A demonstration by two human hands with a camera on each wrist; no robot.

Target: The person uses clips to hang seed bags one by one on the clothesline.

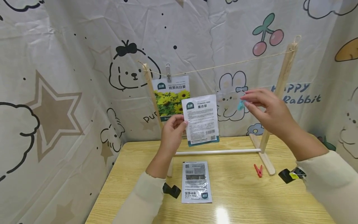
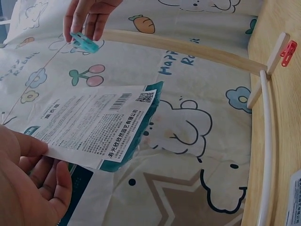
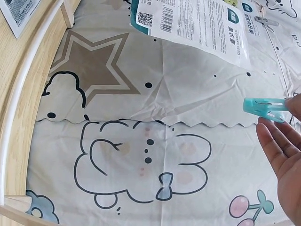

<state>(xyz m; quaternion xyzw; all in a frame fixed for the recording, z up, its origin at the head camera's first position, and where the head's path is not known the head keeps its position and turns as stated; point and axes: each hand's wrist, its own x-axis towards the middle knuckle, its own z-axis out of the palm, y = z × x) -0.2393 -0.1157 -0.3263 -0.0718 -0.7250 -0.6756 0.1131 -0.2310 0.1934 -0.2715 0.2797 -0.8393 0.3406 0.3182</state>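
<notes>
My left grip (image 1: 172, 132): pinching one seed packet (image 1: 200, 121). My right grip (image 1: 272, 112): pinching one turquoise clothespin (image 3: 256, 105). Counter (image 1: 232, 183): one red clothespin (image 1: 259, 171).

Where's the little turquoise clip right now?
In the head view, the turquoise clip is right of centre, pinched by the right hand, to the right of the seed packet in the left hand.

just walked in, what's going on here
A person holds a white seed packet up in their left hand and pinches a turquoise clothespin in their right hand. A packet with yellow flowers hangs clipped to a string; the held one is not clipped yet. Another packet and a red clothespin lie on the table.
</notes>
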